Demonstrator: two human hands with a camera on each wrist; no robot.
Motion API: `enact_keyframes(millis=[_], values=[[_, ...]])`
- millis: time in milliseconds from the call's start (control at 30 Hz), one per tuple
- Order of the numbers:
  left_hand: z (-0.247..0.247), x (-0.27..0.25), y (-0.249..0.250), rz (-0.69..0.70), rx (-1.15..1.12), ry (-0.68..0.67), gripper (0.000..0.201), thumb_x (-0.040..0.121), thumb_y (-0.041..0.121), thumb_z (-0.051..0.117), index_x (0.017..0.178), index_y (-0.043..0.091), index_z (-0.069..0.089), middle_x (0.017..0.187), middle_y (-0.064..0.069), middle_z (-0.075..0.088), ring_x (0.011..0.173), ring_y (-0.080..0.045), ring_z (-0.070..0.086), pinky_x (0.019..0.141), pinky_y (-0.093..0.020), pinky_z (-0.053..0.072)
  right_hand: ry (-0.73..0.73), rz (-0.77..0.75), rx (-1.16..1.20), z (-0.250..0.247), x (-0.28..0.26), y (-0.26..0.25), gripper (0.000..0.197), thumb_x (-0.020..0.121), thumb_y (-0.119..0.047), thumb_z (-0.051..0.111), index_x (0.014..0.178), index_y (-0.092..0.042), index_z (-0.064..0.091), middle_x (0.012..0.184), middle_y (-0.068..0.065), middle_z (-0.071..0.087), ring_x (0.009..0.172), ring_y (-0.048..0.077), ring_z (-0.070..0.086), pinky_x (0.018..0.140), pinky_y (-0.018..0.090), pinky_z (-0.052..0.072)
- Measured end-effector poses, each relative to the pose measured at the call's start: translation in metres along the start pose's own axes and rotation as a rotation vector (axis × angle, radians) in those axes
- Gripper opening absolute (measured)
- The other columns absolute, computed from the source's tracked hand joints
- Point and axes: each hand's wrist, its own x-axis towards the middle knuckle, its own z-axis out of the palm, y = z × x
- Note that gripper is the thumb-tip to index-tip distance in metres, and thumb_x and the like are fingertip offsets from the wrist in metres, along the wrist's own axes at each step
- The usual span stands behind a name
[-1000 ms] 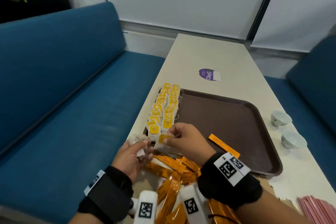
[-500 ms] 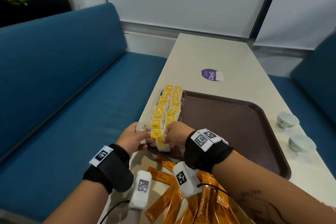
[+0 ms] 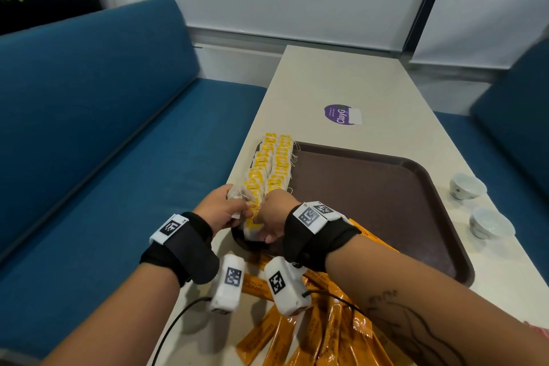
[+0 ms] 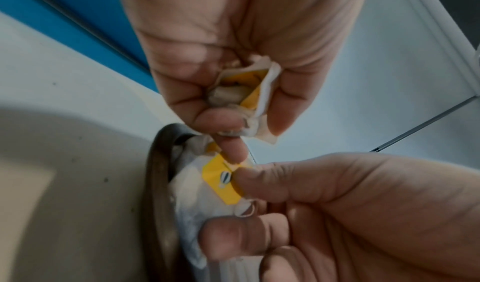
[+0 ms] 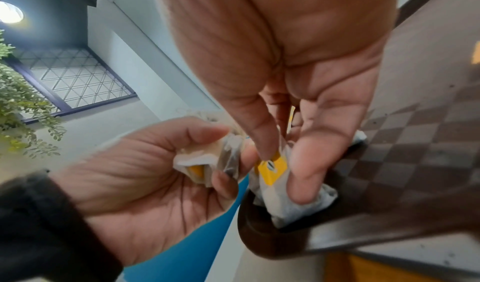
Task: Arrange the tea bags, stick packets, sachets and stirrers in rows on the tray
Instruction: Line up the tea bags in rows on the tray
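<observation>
Step in hand: tea-bag rows, left edge of dark brown plastic tray [image 3: 386,202].

Right hand [image 3: 274,218] pinches white tea bag with yellow tag [image 5: 272,170] at tray's near-left corner, lower centre of head view.

Left hand [image 3: 221,211] grips spare crumpled tea bags [image 4: 249,99].

Next, likely: seat bag flush at row end, release, take another.

Orange stick packets [image 3: 312,333] wait on tabletop [image 3: 341,77].

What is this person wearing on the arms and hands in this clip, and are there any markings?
Both hands are bare: left hand, right hand. Each wrist carries a black wrist band topped by a white tag printed with a black square code. A white camera unit, also code-marked, hangs under each wrist, trailing a black cable. The right forearm has a dark line tattoo. No sleeves.
</observation>
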Motion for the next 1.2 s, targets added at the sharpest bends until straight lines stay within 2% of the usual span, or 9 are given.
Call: enact_keyframes(millis=[200,400,567,667,733,833,967,1100,1200], values=[[-0.006,0.002,0.000,0.049,-0.106,0.128,0.014,0.091,0.000,0.050,0.100,0.010,0.053,0.081,-0.007,0.056,0.066,-0.012,0.062,0.047,-0.019,0.043,-0.029,0.030,0.150,0.004,0.004,-0.002,0.018,0.087,-0.001,0.054,0.074,-0.013,0.050,0.078,0.009,0.058,0.063,0.021,0.062,0.057,0.029,0.056],[-0.012,-0.026,-0.007,0.002,-0.543,0.152,0.012,0.097,0.009,0.043,0.105,0.004,0.051,0.100,-0.015,0.062,0.073,-0.025,0.068,0.050,-0.025,0.056,0.080,-0.027,0.217,-0.016,-0.019,-0.006,0.022,0.089,0.003,0.051,0.074,-0.013,0.048,0.076,0.010,0.058,0.062,0.024,0.061,0.062,0.036,0.058],[-0.006,-0.054,-0.011,-0.110,-0.816,-0.050,0.035,0.098,0.019,0.037,0.116,-0.007,0.052,0.109,-0.020,0.065,0.075,-0.027,0.071,0.058,-0.036,0.060,0.195,-0.089,0.379,-0.040,-0.056,-0.002,0.016,0.093,0.004,0.044,0.104,-0.008,0.048,0.089,0.009,0.059,0.057,0.019,0.060,0.036,0.020,0.037],[0.007,-0.069,-0.010,-0.146,-0.865,-0.146,0.036,0.091,0.020,0.041,0.103,-0.006,0.063,0.106,-0.021,0.068,0.079,-0.029,0.071,0.066,-0.041,0.058,0.202,-0.191,0.271,-0.044,-0.077,0.007,0.013,0.089,0.000,0.057,0.098,-0.008,0.054,0.076,0.006,0.061,0.054,0.011,0.060,0.037,0.021,0.037],[0.016,-0.077,-0.010,-0.163,-0.891,-0.204,0.038,0.085,0.020,0.044,0.113,-0.002,0.057,0.109,-0.021,0.067,0.082,-0.031,0.071,0.069,-0.043,0.057,0.181,-0.232,0.231,-0.038,-0.090,0.014,0.011,0.087,0.001,0.060,0.092,-0.008,0.058,0.069,0.005,0.059,0.052,0.008,0.056,0.040,0.017,0.039],[0.027,-0.085,-0.011,-0.185,-0.877,-0.272,0.042,0.079,0.015,0.046,0.118,0.002,0.053,0.105,-0.023,0.068,0.083,-0.033,0.070,0.071,-0.045,0.056,0.180,-0.294,0.135,-0.025,-0.103,0.021,0.010,0.085,-0.004,0.065,0.091,-0.011,0.061,0.083,0.008,0.062,0.067,0.011,0.057,0.060,0.023,0.051],[0.037,-0.091,-0.016,-0.208,-0.788,-0.335,0.043,0.077,0.009,0.048,0.120,0.001,0.051,0.102,-0.026,0.067,0.084,-0.036,0.069,0.073,-0.047,0.055,0.163,-0.370,0.117,-0.019,-0.112,0.025,0.015,0.084,-0.003,0.066,0.095,-0.011,0.060,0.087,0.007,0.059,0.053,-0.003,0.058,0.047,0.013,0.047],[0.042,-0.095,-0.018,-0.223,-0.786,-0.346,0.041,0.082,0.028,0.048,0.116,0.006,0.056,0.097,-0.020,0.069,0.077,-0.031,0.070,0.069,-0.044,0.057,0.256,-0.466,-0.064,-0.009,-0.118,0.029,0.022,0.074,-0.019,0.078,0.082,-0.022,0.057,0.085,-0.003,0.056,0.073,0.007,0.054,0.065,0.030,0.053],[0.045,-0.096,-0.015,-0.254,-0.846,-0.319,0.042,0.091,0.039,0.042,0.114,0.007,0.058,0.095,-0.018,0.070,0.072,-0.027,0.071,0.062,-0.041,0.058,0.408,-0.597,-0.451,0.002,-0.127,0.028,0.032,0.069,-0.041,0.076,0.092,-0.027,0.059,0.093,-0.011,0.045,0.092,0.005,0.043,0.074,0.025,0.044]])
